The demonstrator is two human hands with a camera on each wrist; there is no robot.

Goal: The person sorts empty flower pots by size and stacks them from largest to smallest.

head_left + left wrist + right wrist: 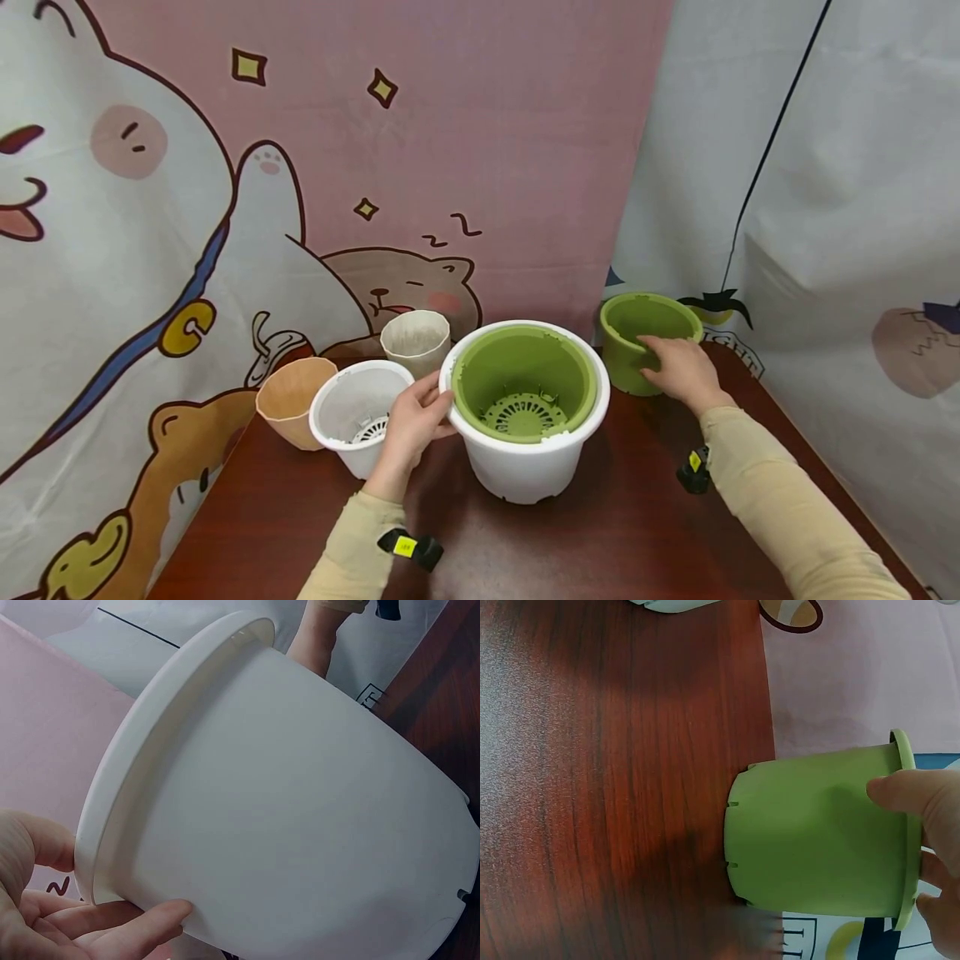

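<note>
A large white flowerpot (525, 471) stands mid-table with a green pot (525, 358) nested inside it, slots showing in the green bottom. My left hand (414, 421) holds the white pot's left rim, thumb at the lip and fingers against the outer wall, as the left wrist view shows on the white pot (285, 802). At the back right, a smaller green flowerpot (622, 358) stands upright. My right hand (684, 371) pinches its near rim; in the right wrist view the thumb lies on the outside of the green flowerpot (817, 832).
Left of the large pot stand a smaller white slotted pot (360, 454), an orange faceted pot (288, 429) and a cream pot (420, 362) behind. The dark red wooden table (480, 550) meets a cartoon-printed cloth (525, 167) at the back and sides.
</note>
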